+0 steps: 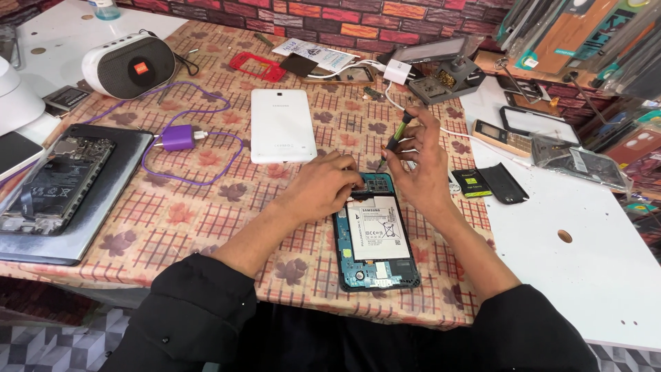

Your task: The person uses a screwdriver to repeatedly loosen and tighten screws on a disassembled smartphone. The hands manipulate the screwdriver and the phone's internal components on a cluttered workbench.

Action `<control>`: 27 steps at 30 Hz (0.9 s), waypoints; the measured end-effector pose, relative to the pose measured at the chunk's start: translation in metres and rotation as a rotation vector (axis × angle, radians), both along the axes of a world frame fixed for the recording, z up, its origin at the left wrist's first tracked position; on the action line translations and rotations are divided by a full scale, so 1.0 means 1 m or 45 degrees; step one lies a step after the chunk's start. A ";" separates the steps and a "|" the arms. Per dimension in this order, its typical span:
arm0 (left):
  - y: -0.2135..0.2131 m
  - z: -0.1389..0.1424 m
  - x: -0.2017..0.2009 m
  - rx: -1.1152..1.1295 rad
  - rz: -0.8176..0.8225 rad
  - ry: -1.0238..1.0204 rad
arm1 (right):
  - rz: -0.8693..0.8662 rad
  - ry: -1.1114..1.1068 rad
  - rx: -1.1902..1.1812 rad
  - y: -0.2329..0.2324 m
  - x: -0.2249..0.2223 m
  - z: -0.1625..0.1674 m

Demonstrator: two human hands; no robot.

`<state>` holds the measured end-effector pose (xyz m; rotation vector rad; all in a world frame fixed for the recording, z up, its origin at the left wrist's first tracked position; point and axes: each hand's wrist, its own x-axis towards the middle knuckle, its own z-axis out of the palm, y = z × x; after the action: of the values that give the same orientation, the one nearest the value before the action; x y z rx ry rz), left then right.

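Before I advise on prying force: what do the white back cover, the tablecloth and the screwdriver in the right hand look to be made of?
White back cover: smooth, slightly glossy, probably plastic, judging by its even sheen. Tablecloth: printed checks and leaves with a faint shine, likely vinyl or coated fabric. Screwdriver in the right hand: dark handle with green bands, apparently plastic; thin tip looks metal.

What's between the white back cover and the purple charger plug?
Head view: only bare patterned tablecloth between the white back cover and the purple charger plug.
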<state>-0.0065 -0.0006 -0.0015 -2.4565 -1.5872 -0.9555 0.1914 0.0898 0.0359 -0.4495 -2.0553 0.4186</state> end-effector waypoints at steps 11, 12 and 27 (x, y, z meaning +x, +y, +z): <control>-0.001 0.002 0.000 -0.015 0.011 0.003 | 0.016 0.011 0.008 -0.001 -0.002 -0.003; -0.001 0.002 0.000 -0.013 0.011 0.002 | 0.011 0.010 0.011 -0.001 -0.002 -0.003; -0.001 0.007 0.001 -0.111 0.028 -0.015 | 0.031 0.009 -0.007 -0.001 -0.004 -0.004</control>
<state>-0.0057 -0.0017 0.0053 -2.4880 -1.6911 -0.9190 0.1870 0.0886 0.0321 -0.4258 -2.0550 0.4403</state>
